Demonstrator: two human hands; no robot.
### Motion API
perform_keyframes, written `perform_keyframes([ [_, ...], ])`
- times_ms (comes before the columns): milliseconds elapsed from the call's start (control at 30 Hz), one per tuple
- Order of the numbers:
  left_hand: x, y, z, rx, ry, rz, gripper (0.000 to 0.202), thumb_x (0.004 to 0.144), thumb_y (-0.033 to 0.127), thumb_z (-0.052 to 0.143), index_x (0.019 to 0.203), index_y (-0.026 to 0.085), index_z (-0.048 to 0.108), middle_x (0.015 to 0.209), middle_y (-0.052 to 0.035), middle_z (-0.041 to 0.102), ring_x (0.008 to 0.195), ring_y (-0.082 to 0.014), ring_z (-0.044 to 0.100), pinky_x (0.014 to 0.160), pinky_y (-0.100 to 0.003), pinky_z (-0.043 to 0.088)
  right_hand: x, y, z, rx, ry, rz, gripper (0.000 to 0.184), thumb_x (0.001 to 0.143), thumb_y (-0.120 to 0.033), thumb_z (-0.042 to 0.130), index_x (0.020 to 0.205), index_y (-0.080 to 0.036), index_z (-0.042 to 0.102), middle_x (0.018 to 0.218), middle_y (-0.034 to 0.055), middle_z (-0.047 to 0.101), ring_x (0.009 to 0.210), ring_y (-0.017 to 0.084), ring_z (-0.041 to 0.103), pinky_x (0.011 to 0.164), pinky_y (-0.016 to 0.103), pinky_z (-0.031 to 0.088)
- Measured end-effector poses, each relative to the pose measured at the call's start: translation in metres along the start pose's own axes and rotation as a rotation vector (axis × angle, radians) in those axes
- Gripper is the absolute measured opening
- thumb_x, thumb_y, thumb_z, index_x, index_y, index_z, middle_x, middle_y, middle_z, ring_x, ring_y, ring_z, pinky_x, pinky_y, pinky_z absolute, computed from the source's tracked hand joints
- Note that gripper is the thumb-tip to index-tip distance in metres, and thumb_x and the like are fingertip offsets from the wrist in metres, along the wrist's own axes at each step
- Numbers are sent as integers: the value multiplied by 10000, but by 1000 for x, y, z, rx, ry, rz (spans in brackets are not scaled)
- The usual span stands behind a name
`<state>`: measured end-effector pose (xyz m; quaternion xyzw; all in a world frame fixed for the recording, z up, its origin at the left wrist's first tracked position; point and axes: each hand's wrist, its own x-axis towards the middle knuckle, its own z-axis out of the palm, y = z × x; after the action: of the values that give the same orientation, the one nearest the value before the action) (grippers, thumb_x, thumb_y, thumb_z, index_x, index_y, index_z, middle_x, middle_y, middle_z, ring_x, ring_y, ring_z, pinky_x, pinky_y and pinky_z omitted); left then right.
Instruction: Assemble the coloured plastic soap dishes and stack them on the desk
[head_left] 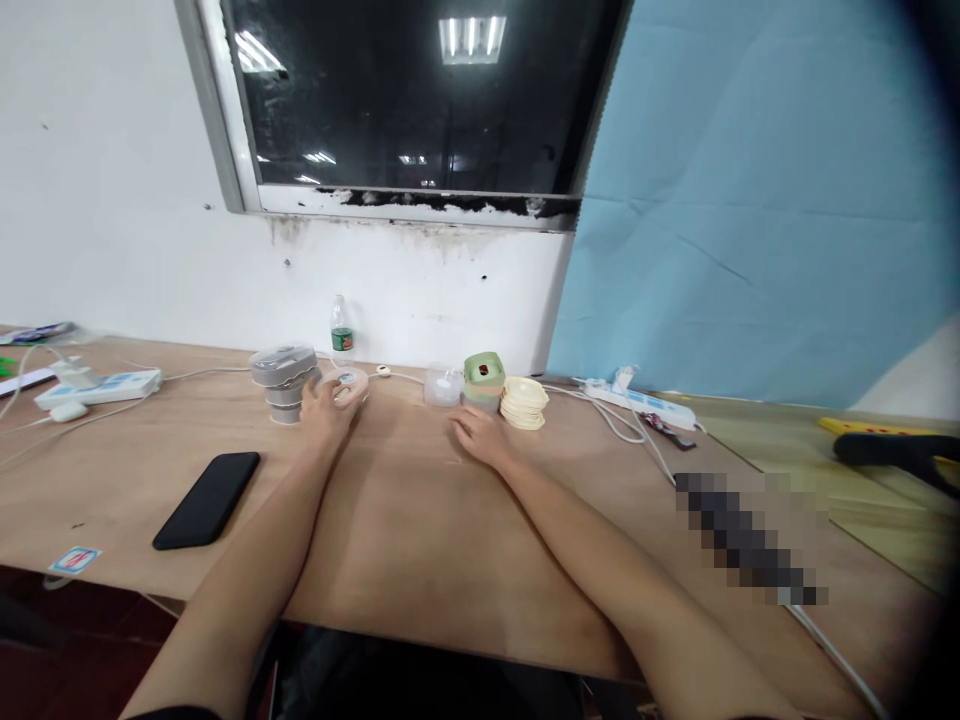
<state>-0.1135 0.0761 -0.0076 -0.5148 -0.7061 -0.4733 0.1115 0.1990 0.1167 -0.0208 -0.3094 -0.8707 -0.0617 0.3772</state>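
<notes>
My left hand (pixel 324 408) reaches to the far side of the wooden table (pixel 420 520) and its fingers curl round a pale pink round dish (pixel 346 381), right beside a stack of grey collapsible cups (pixel 283 380). My right hand (pixel 478 432) lies flat on the table with fingers spread, holding nothing. It rests just in front of a green and pink stacked container (pixel 484 380) and a clear plastic piece (pixel 442 388). A pile of cream-coloured round lids (pixel 523 402) sits to the right of that hand.
A black phone (pixel 207 499) lies near the table's front left. Power strips sit at far left (pixel 101 388) and far right (pixel 637 400), with cables trailing. A small bottle (pixel 342 332) stands by the wall. A blurred patch (pixel 750 540) covers something at right.
</notes>
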Motion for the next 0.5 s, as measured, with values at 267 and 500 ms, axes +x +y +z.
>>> perform_keyframes([
  [267, -18, 33, -3, -171, -99, 292, 504, 716, 480, 676, 1142, 227, 586, 1322, -106, 425, 1185, -281, 467, 1007, -388, 394, 0, -8, -7, 71, 28, 90, 337, 898, -312, 464, 1198, -192, 560, 989, 82, 644, 868, 184, 595, 794, 311, 471],
  [500, -54, 67, 6, -304, -440, 554, 510, 732, 522, 639, 1151, 238, 578, 1317, -102, 439, 1200, -274, 479, 1007, -399, 419, 0, -10, -14, 189, -145, 118, 628, 851, -463, 533, 1390, -184, 373, 1303, 137, 521, 1129, 253, 530, 932, 406, 433],
])
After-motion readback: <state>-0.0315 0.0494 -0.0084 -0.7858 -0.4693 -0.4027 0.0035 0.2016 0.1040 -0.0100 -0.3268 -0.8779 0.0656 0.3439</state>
